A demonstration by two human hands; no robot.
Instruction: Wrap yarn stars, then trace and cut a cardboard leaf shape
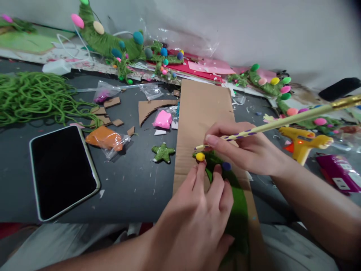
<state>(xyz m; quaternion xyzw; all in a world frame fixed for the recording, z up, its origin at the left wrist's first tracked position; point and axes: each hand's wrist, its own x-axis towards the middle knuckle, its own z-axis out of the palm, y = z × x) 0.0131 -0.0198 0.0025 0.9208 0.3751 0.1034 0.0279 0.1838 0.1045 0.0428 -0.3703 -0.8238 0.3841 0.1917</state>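
My right hand [248, 150] is closed around a pale yellow pencil [270, 124] with purple spots and a gold end. The pencil's tip points at the cardboard sheet [205, 99], close by the narrow end of a green yarn-wrapped crescent [238, 203]. Over that crescent lies my left hand [200, 199], its fingers apart and pressing down, the index fingertip by a yellow pom-pom [200, 157]. A dark blue pom-pom [226, 166] sits between the two hands. My left hand and wrist hide part of the crescent. Left of the cardboard lies a small green yarn star [163, 153].
A tablet [63, 173] and tangled green yarn [34, 98] lie at left, near an orange clay packet [105, 138] and pink clay [163, 119]. At right are a yellow glue gun [303, 143] and a purple packet [340, 173]. Decorated crescents [104, 41] line the wall.
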